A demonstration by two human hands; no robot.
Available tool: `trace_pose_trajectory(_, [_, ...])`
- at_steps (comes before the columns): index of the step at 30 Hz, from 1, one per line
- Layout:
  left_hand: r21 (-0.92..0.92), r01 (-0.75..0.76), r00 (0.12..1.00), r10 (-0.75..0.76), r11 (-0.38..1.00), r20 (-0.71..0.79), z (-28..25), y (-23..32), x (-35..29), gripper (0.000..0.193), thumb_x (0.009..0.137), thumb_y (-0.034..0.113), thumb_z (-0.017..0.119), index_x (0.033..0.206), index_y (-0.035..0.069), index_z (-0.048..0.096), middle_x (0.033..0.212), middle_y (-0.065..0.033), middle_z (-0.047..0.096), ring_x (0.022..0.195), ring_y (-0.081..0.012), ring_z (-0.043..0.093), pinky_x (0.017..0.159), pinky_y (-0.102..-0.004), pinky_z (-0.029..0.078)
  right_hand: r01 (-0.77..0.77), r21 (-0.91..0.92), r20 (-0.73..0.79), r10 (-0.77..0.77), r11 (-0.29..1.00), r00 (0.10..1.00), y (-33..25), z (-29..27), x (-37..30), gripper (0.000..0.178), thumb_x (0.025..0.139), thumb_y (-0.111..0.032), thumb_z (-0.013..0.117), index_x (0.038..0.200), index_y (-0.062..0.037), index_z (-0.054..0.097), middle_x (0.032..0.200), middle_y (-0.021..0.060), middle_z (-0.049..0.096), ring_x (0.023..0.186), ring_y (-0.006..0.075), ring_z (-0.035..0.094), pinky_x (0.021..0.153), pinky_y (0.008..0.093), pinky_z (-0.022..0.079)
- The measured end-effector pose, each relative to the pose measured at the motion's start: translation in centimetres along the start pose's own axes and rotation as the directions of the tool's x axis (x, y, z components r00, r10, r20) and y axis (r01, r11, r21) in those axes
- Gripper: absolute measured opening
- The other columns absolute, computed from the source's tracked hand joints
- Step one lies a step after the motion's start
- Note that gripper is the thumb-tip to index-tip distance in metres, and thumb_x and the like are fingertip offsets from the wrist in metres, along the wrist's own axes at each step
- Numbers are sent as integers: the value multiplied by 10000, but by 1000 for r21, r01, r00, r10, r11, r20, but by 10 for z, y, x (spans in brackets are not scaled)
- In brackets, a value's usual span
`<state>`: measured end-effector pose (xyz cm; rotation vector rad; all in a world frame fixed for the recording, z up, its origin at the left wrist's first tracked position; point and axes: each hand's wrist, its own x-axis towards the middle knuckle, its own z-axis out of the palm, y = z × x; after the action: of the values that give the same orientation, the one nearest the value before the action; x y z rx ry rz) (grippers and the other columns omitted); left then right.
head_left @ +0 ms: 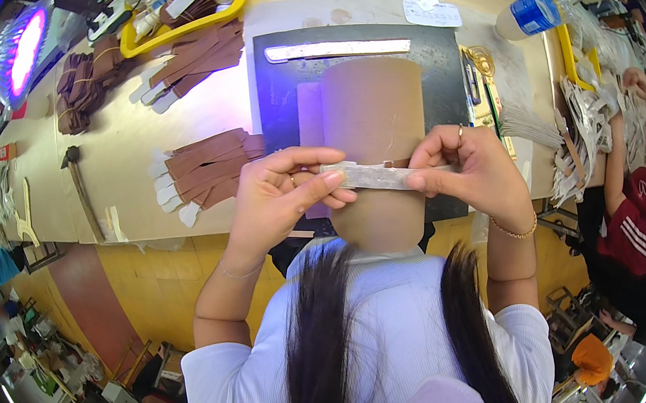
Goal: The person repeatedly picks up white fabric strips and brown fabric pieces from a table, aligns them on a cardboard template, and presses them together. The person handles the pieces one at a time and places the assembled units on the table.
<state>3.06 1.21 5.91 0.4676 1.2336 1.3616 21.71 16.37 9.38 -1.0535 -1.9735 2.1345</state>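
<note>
Between my two hands a narrow whitish-grey strip [380,178] is stretched out, with a bit of brown showing along its far edge. My left hand [292,185] pinches its left end between thumb and fingers. Its other end sits in the pinch of my right hand [472,169]. Beneath the strip, a large tan sheet [376,105] curves over the table's near edge toward my body. It lies partly on a dark cutting mat [436,52], beside a narrower brown piece [309,113]. At the mat's far side rests a flat metal bar [340,50].
Brown strips with white ends [212,167] lie left of the mat, with a second pile [195,65] beyond. Farther left are a hammer [81,188] and a lit lamp [24,53]. A yellow tray [187,36] and a clear jar [528,14] stand behind. A co-worker [639,217] is at right.
</note>
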Motion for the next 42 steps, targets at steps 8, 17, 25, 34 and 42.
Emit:
trace_pose_trajectory(8, [5, 16, 1000, -16, 1000, -7, -2, -7, 4, 230, 837, -6, 614, 1044, -99, 573, 837, -176, 653, 717, -197, 671, 641, -261, 561, -73, -29, 4, 73, 997, 997, -2, -2, 3, 172, 786, -107, 713, 799, 19, 598, 680, 15, 599, 589, 47, 543, 533, 181, 442])
trace_pose_trajectory(17, [-46, -20, 1000, 19, 999, -20, 0, -12, 8, 239, 818, -58, 597, 1038, -62, 502, 841, -180, 635, 666, -198, 660, 612, -264, 553, 7, -132, -68, -16, 991, 998, 5, -2, 7, 236, 758, -198, 727, 710, 10, 627, 578, 25, 593, 500, 54, 529, 469, 202, 423])
trace_pose_trajectory(25, [-120, -57, 998, 57, 991, -7, -2, -17, 9, 263, 815, -60, 613, 1023, -23, 457, 844, -164, 620, 692, -217, 662, 597, -270, 556, -46, -379, -120, 0, 924, 993, 4, -6, 4, 277, 709, -204, 791, 670, -23, 585, 553, -16, 552, 506, 25, 464, 457, 179, 338])
trace_pose_trajectory(34, [-116, -98, 995, 98, 988, -9, -24, -17, 10, 282, 806, -86, 597, 1029, -8, 444, 819, -158, 620, 678, -233, 663, 585, -284, 571, 53, -94, 65, -47, 994, 997, 15, -42, -12, 211, 744, -171, 759, 771, -15, 618, 759, 5, 620, 711, 52, 533, 636, 195, 406])
trace_pose_trajectory(42, [-206, -68, 997, 71, 976, 7, -30, -35, 15, 320, 800, -105, 590, 1025, 23, 402, 848, -150, 617, 667, -251, 661, 573, -299, 576, 59, 99, 26, -62, 993, 998, 40, -35, -1, 279, 765, -281, 744, 741, -26, 635, 693, -2, 598, 686, 64, 512, 661, 218, 407])
